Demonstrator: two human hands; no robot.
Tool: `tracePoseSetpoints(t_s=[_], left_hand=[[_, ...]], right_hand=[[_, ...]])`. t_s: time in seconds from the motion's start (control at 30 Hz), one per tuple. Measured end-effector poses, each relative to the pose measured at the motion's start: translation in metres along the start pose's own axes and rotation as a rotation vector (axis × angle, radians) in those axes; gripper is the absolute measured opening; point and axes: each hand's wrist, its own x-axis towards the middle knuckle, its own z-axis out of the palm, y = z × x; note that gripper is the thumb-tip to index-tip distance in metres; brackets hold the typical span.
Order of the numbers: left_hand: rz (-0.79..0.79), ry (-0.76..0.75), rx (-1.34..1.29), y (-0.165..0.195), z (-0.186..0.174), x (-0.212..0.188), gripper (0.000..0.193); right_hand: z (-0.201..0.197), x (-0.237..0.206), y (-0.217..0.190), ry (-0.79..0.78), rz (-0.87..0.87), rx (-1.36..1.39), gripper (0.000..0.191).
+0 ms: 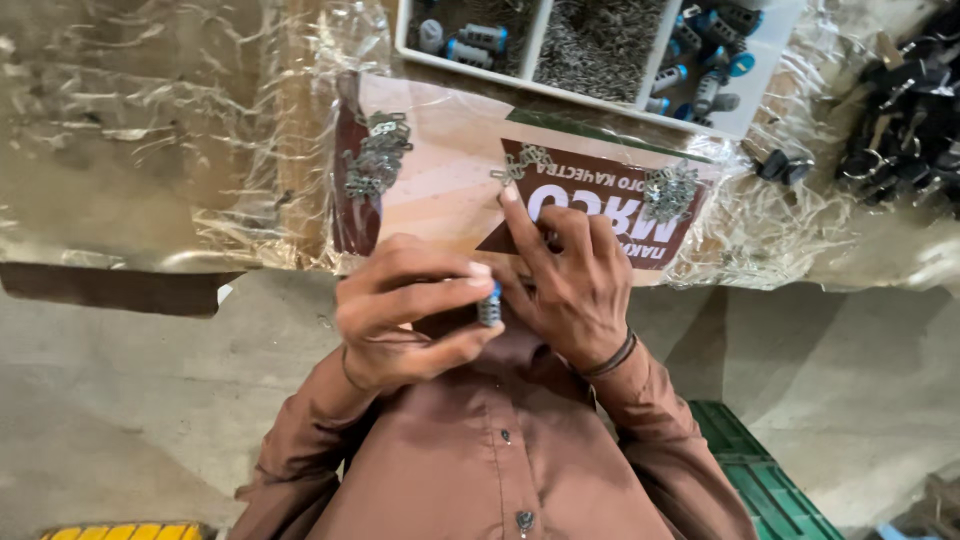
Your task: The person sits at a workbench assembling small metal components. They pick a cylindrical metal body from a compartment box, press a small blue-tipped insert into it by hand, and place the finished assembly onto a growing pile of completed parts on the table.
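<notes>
The left hand (405,305) holds a small cylinder (489,305), grey metal with a blue tip, pinched between thumb below and fingertips above, the grip closed narrow around it; it sits just in front of the person's chest, well below the white sectioned tray (770,100) at the far side of the desk (150,150); held close to the body and up off the desk, it seems placed where both hands can meet over it and the eyes can look straight down; its long axis runs roughly upright in the view, the blue end pointing away from the person toward the tray, the grey end toward the shirt, though the fingers hide much of its length; the right hand (575,275) is beside it, touching or nearly touching the cylinder, its forefinger stretched out toward the tray and resting its tip by a little cluster of flat metal pieces (522,163) on the printed cardboard sheet (450,170); whether that hand grips anything I cannot tell, since its curled fingers are hidden behind the knuckles; two more heaps of the same pieces lie on the sheet, one to the tray's lower left (375,160) and one just below it (670,190); the tray's compartments hold like cylinders and, in the middle, a mass of small metal bits, presumably sorted for reach; dark parts (900,130) lie to the tray's right.
</notes>
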Motion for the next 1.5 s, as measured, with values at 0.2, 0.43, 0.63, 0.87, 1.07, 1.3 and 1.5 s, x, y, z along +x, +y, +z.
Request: tracePoseSetpoints(t_s=[0.2, 0.43, 0.63, 0.87, 1.07, 1.3, 1.5], left_hand=[[-0.031, 0.027, 0.039, -0.002, 0.001, 0.000, 0.040], [-0.007, -0.108, -0.007, 0.001, 0.024, 0.008, 0.039], [0.045, -0.185, -0.016, 0.001, 0.034, 0.017, 0.045], [0.051, -0.160, -0.008, 0.006, 0.038, 0.018, 0.046], [0.017, -0.140, -0.050, 0.007, 0.038, 0.020, 0.047], [0.028, -0.158, 0.072, 0.004, 0.030, 0.018, 0.046], [0.108, -0.182, 0.058, -0.003, 0.027, 0.016, 0.045]], right_hand=[[0.013, -0.061, 0.035, 0.102, -0.133, -0.119, 0.036], [-0.006, -0.080, 0.018, 0.294, 0.261, 1.107, 0.020], [-0.055, -0.052, 0.023, 0.318, -0.271, 0.435, 0.026], [-0.047, -0.039, -0.004, 0.422, 0.172, 0.645, 0.020], [-0.040, -0.037, -0.006, 0.385, 0.237, 0.722, 0.020], [-0.028, -0.037, -0.011, 0.463, 0.125, 0.397, 0.019], [-0.024, -0.044, 0.010, 0.221, 0.412, 1.091, 0.016]])
